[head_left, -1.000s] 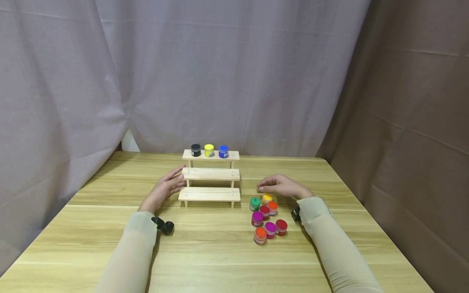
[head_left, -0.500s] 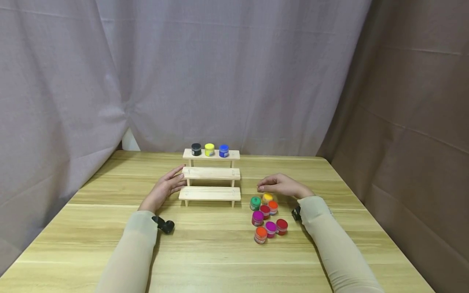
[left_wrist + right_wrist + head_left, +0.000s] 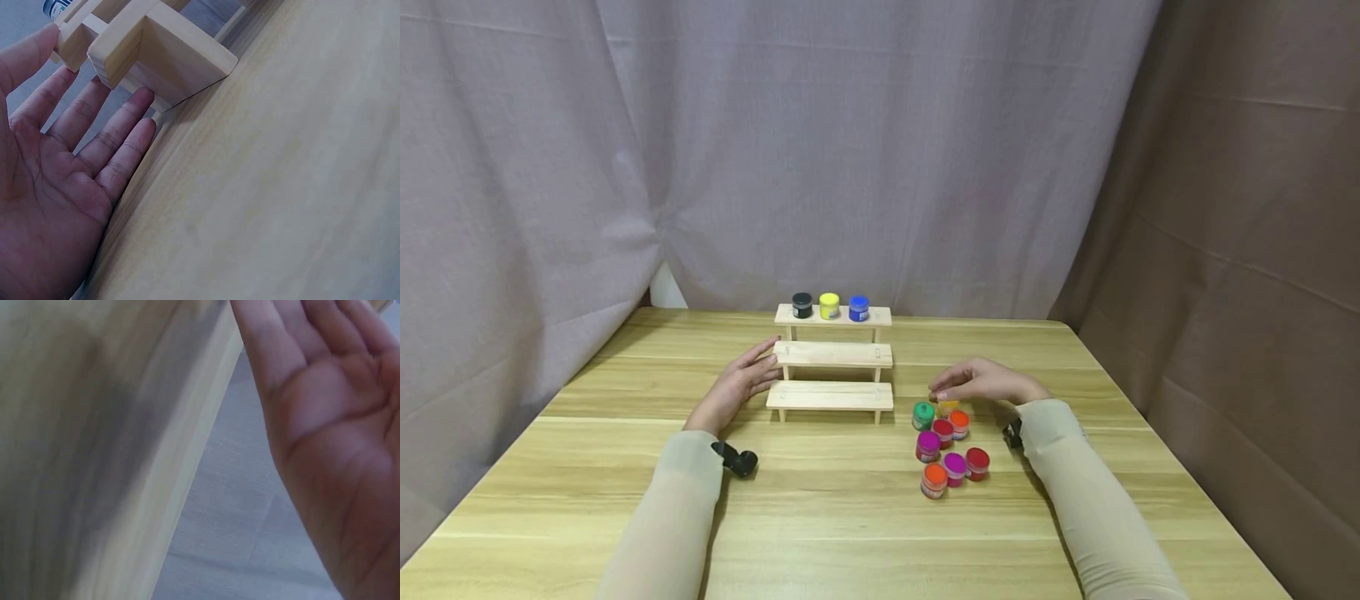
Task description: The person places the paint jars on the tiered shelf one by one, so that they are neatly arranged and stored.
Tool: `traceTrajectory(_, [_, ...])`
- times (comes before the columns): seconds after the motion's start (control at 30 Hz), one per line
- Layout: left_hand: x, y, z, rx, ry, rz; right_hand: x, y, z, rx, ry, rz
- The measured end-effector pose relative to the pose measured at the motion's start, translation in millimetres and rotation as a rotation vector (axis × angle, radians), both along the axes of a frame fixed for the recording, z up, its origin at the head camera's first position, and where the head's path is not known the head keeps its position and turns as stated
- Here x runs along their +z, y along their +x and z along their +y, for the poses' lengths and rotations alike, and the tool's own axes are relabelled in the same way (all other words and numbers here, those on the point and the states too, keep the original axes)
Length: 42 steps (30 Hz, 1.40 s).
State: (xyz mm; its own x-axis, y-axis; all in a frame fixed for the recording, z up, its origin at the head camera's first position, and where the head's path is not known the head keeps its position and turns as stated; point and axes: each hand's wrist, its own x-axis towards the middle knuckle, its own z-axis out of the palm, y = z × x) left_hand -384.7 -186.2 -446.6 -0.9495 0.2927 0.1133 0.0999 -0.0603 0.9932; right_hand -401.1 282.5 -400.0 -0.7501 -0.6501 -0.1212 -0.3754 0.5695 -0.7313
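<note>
Wearing a pale left sleeve (image 3: 658,512) above the wood-grain surface (image 3: 820,533), with a black wrist camera (image 3: 735,459) at the cuff. Holding the left hand (image 3: 736,387) spread and slack, gripping nothing, with fingers (image 3: 117,132) almost straight and tips against the left end of a three-tier wooden stand (image 3: 831,354). Carrying on the top tier a black jar (image 3: 802,307), then a yellow jar (image 3: 829,307), then a blue jar (image 3: 859,309), all upright and apart. Passing right of the stand to a loose cluster on the surface: to a green jar (image 3: 923,415), a left magenta jar (image 3: 928,446) in front of it, a front orange jar (image 3: 934,481) nearest the wearer, a left red jar (image 3: 942,432), a yellow-orange jar (image 3: 951,409) behind, a right magenta jar (image 3: 954,468), a back orange jar (image 3: 958,424) and a right red jar (image 3: 977,463). Hanging the right hand (image 3: 988,382) low over the yellow-orange jar, partly covering it, with thumb and fingers bent; too hidden to make out the gap between fingertips or any grip. Ending rightward in a pale right sleeve (image 3: 1097,500).
</note>
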Motion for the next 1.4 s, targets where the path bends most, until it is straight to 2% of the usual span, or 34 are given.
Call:
traceTrajectory(0.17, [0.3,-0.5,-0.2,0.004,-0.006,0.004,3.3,0.4,1.6,0.083,-0.002,-0.086])
traceTrajectory(0.27, [-0.3,-0.4,-0.6,0.005,-0.01,0.007,3.4,0.6,2.4,0.089,-0.005,-0.115])
traceTrajectory(0.47, [0.4,0.5,-0.5,0.001,-0.009,0.009,2.0,0.5,2.8,0.054,0.022,-0.099])
traceTrajectory(0.77, [1.8,1.7,-0.7,0.0,-0.002,0.004,1.0,-0.1,3.6,0.057,0.009,-0.093])
traceTrajectory(0.87, [1.1,2.1,-0.4,0.002,0.001,0.001,1.8,1.7,2.2,0.042,0.027,-0.036])
traceTrajectory(0.93, [0.0,2.6,0.2,-0.001,0.0,0.001,1.8,1.7,1.0,0.018,0.032,0.033])
traceTrajectory(1.0, [-1.4,2.7,1.2,-0.004,0.007,-0.002,3.2,0.7,-0.8,-0.018,0.015,0.102])
traceTrajectory(1.1, [-4.0,1.7,2.0,-0.014,0.012,0.003,8.7,-3.8,-4.2,-0.085,-0.057,0.159])
traceTrajectory(1.23, [-4.9,-0.5,1.4,-0.017,0.005,0.003,26.1,-12.9,-18.5,-0.146,-0.155,0.209])
traceTrajectory(1.4, [-3.1,-1.4,0.3,-0.005,-0.002,0.008,48.6,-31.3,-47.6,-0.166,-0.204,0.34])
